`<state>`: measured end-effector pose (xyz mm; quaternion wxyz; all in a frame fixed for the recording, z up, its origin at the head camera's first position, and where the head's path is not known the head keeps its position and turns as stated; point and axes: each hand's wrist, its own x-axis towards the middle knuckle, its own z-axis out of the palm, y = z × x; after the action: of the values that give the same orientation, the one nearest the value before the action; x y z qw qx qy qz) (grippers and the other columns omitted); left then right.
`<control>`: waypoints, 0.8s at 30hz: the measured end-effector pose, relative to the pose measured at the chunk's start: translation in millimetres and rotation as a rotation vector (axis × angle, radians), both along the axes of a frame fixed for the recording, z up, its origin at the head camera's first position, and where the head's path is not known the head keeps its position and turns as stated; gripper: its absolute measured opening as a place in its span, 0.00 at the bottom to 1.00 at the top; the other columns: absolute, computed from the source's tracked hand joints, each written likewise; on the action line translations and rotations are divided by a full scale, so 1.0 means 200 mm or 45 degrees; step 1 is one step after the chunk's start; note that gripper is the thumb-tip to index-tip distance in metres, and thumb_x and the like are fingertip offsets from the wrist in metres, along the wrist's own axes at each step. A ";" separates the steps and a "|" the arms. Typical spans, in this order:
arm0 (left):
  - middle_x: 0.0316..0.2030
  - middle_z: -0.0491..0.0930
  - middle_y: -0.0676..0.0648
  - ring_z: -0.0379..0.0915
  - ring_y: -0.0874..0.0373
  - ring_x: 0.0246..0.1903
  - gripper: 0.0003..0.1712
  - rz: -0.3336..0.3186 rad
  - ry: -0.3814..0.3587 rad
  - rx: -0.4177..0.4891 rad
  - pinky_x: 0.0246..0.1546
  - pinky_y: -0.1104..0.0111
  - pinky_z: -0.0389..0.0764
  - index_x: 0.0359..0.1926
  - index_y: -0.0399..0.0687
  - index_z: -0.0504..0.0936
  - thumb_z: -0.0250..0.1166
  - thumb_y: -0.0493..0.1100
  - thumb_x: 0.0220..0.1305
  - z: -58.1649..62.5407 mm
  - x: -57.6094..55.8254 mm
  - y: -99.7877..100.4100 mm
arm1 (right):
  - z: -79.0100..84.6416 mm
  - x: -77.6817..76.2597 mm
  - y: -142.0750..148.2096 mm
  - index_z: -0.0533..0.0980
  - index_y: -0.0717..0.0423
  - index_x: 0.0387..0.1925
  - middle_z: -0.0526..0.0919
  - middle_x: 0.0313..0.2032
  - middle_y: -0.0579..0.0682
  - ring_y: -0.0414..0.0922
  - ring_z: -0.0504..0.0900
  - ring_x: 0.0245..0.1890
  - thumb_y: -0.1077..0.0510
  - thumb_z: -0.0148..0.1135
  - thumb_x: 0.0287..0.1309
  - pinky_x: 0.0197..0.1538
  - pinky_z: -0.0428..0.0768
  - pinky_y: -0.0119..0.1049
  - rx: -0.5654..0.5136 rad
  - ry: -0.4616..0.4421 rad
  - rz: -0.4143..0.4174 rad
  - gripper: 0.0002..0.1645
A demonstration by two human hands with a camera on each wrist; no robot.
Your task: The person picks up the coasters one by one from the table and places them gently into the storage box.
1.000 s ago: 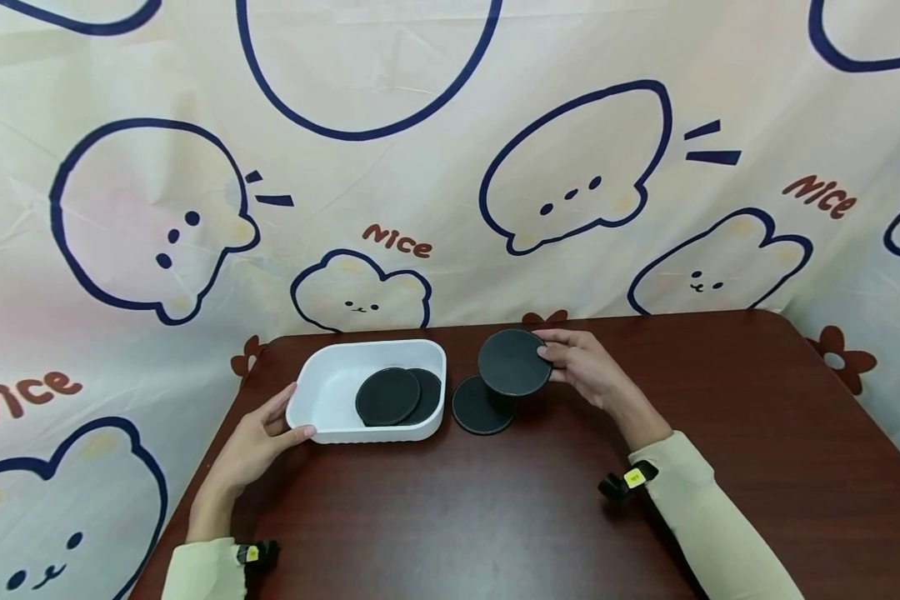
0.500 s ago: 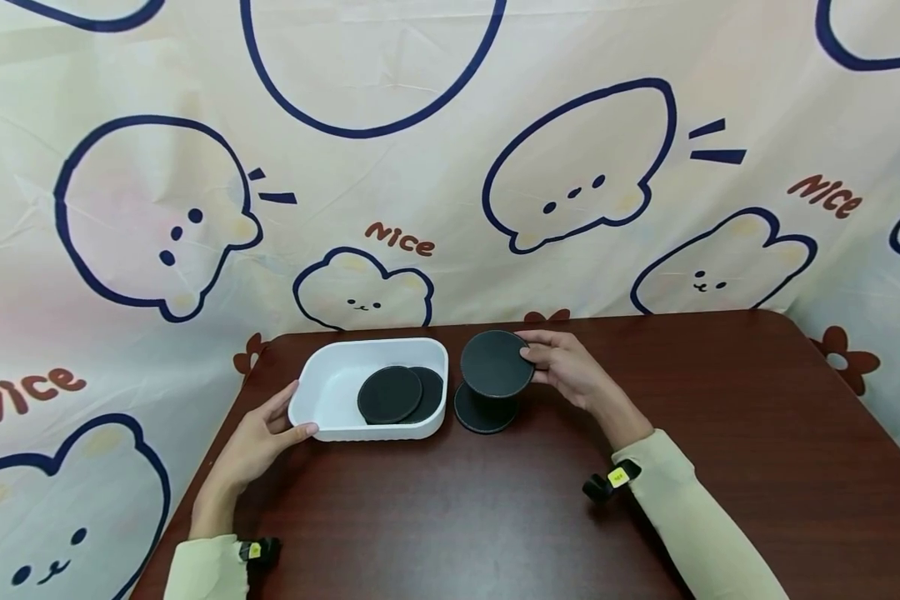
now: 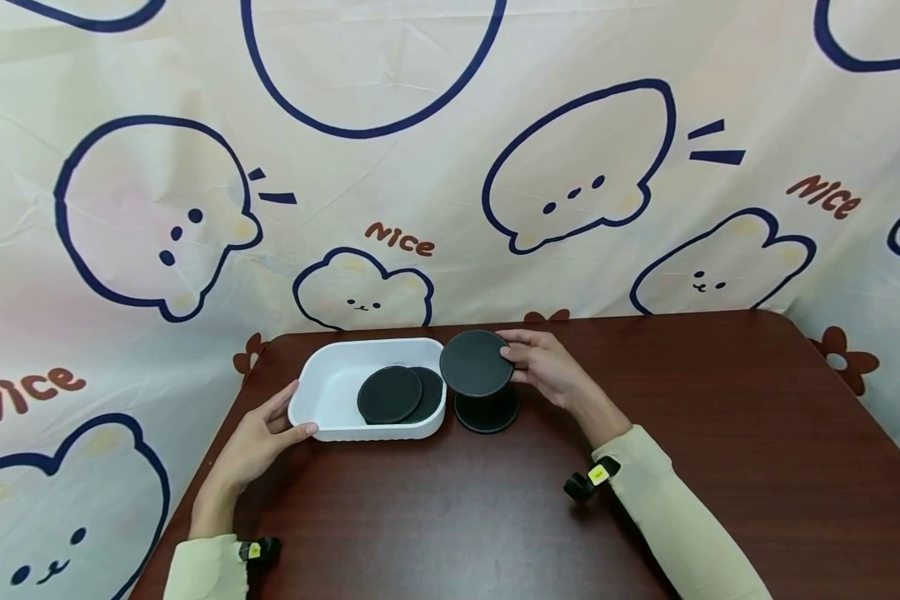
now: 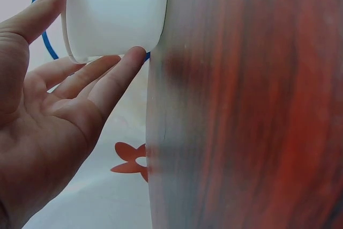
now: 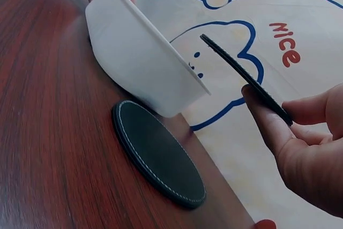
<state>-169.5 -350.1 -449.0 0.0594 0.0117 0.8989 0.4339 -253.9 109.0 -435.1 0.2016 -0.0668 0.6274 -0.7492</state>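
A round black coaster is pinched at its right edge by my right hand, between thumb and fingers. It hangs tilted above the table, its left edge overlapping the right rim of the white plastic basin in the head view. In the right wrist view this held coaster appears nearly edge-on, apart from the basin. Below it, black coasters with pale stitching lie on the table, seemingly stacked. Inside the basin, one coaster partly covers another coaster. My left hand holds the basin's left end, thumb and fingers against its walls.
The dark brown wooden table runs forward to a hanging cloth printed with bears, close behind the basin. Black wrist cameras sit on both sleeves.
My right hand has carried the pinched coaster leftward, from right of the coasters on the table to the basin's right rim. My left hand and the basin stay in place.
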 end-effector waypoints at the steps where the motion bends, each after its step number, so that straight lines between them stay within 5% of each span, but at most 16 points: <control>1: 0.80 0.61 0.28 0.74 0.32 0.71 0.56 0.001 0.000 -0.001 0.63 0.51 0.79 0.87 0.44 0.48 0.73 0.51 0.72 0.00 0.00 0.00 | 0.00 0.00 -0.01 0.64 0.64 0.79 0.71 0.75 0.68 0.40 0.89 0.54 0.64 0.51 0.82 0.57 0.90 0.37 0.000 0.001 0.003 0.30; 12: 0.80 0.60 0.27 0.74 0.32 0.71 0.55 0.001 -0.001 -0.004 0.63 0.51 0.79 0.87 0.44 0.48 0.73 0.48 0.72 -0.01 0.00 0.00 | 0.01 -0.03 -0.14 0.65 0.65 0.79 0.73 0.74 0.68 0.41 0.89 0.54 0.65 0.51 0.81 0.60 0.88 0.39 -0.011 0.007 0.050 0.30; 20: 0.80 0.61 0.27 0.74 0.32 0.71 0.55 -0.001 -0.004 -0.010 0.63 0.51 0.80 0.87 0.44 0.48 0.73 0.49 0.72 0.00 0.00 0.00 | 0.02 -0.04 -0.23 0.68 0.64 0.77 0.76 0.73 0.65 0.42 0.90 0.53 0.64 0.52 0.82 0.69 0.81 0.52 -0.026 -0.007 0.040 0.28; 24: 0.80 0.61 0.27 0.75 0.32 0.70 0.56 -0.004 -0.005 -0.009 0.62 0.53 0.82 0.87 0.44 0.48 0.73 0.49 0.72 0.00 0.00 0.00 | 0.02 -0.04 -0.27 0.70 0.64 0.76 0.78 0.71 0.66 0.42 0.90 0.52 0.65 0.52 0.81 0.65 0.84 0.47 -0.031 -0.016 0.032 0.27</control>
<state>-170.1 -351.1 -449.5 0.0621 0.0120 0.9004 0.4305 -262.6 55.7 -431.7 0.2140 -0.0723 0.6160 -0.7547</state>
